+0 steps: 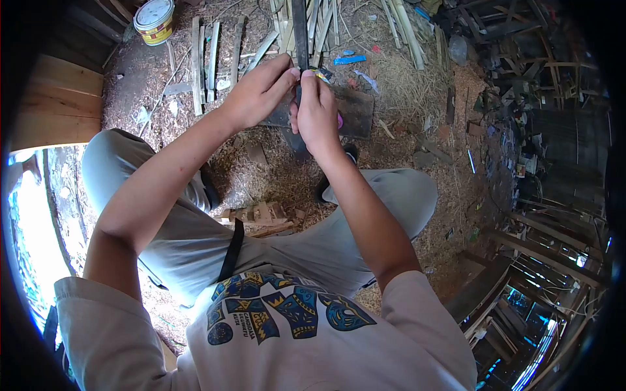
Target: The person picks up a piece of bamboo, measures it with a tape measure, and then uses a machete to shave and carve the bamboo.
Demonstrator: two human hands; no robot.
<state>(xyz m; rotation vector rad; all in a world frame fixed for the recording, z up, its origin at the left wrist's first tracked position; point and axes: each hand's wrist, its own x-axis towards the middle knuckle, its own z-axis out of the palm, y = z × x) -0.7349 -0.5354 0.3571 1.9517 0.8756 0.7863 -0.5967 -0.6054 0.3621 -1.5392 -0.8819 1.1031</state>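
Note:
Both hands meet at a long dark upright bar [300, 32] near the top centre. My left hand [261, 93] comes from the left, its fingers bent and its thumb tip at the bar; what it pinches is too small to make out. My right hand [317, 114] lies on the bar's right side, thumb and fingers closed at the same spot, and its hold is also hidden. Beneath the hands a dark flat board [357, 112] rests on the ground. A small pink object [340, 120] shows beside my right hand.
Thin wooden strips [213, 62] lie on the ground, with more bamboo strips [405, 32] at the top. A white and yellow bucket [154, 23] stands upper left. A blue scrap [350, 60] lies beyond the board. Wood pieces [264, 214] sit between my legs; stacked timber fills the right side.

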